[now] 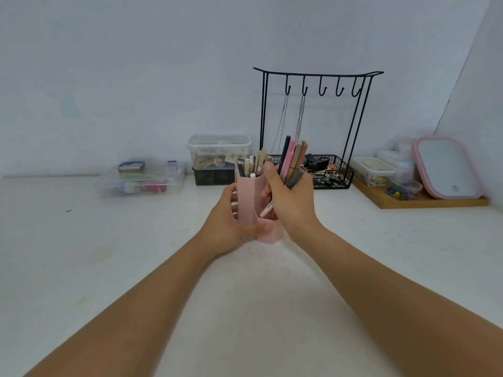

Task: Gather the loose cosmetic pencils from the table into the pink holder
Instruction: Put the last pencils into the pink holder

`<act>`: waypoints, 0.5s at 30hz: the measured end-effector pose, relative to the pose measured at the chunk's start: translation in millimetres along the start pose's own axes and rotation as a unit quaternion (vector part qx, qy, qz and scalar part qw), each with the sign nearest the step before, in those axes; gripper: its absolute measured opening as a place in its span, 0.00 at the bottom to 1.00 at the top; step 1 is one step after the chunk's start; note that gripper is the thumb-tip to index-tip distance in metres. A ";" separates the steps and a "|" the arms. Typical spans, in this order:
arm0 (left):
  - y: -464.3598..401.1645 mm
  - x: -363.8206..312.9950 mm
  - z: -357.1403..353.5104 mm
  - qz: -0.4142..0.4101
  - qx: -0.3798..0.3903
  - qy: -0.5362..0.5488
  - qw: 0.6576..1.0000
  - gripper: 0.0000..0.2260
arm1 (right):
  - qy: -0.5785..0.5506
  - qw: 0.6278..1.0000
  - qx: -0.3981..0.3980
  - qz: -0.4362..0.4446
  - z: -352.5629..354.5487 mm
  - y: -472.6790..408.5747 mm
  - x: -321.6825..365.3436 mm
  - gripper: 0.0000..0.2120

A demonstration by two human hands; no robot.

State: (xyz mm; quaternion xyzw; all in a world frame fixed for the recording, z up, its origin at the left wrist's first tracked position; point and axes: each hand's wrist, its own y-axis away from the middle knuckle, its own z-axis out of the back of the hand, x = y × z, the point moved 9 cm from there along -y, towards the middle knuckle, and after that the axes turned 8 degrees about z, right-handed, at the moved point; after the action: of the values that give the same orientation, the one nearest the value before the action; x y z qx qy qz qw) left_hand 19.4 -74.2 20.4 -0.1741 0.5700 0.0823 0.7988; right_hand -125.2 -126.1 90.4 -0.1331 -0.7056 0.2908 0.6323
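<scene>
The pink holder (248, 198) stands in the middle of the white table, with several pencils (251, 165) sticking up out of its back compartment. My left hand (227, 217) grips the holder from its left side, fingers curled round it. My right hand (290, 198) holds a bundle of cosmetic pencils (292, 159), black, pink, tan and grey, upright just right of the holder's top. The lower ends of the bundle reach down beside the holder's front compartment (270, 234).
A black wire jewelry stand (317, 74) with hooks, chains and a basket is behind the holder. Clear plastic boxes (140, 179) (219, 148) sit at the back left. A wooden tray (420, 201) with small containers and a pink-rimmed mirror (447, 167) is at the back right.
</scene>
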 end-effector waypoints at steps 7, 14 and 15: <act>0.5 -1.2 0.0 -0.016 0.002 0.006 1.000 0.49 | -0.019 0.999 0.024 -0.033 -2.4 4.2 -13.8 0.05; 0.3 0.5 0.2 -0.007 0.002 0.007 1.000 0.50 | -0.028 0.999 -0.005 0.026 10.8 4.6 -4.0 0.21; 0.3 1.0 0.6 -0.005 0.002 0.007 1.000 0.50 | -0.029 0.999 -0.011 0.024 12.7 3.2 -5.2 0.21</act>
State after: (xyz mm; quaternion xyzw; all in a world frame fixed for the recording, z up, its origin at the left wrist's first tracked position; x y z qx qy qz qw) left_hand 20.1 -73.7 19.6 -0.1762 0.5751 0.0755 0.7953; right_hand -137.3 -129.5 83.9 -0.1480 -0.7233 0.3021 0.6031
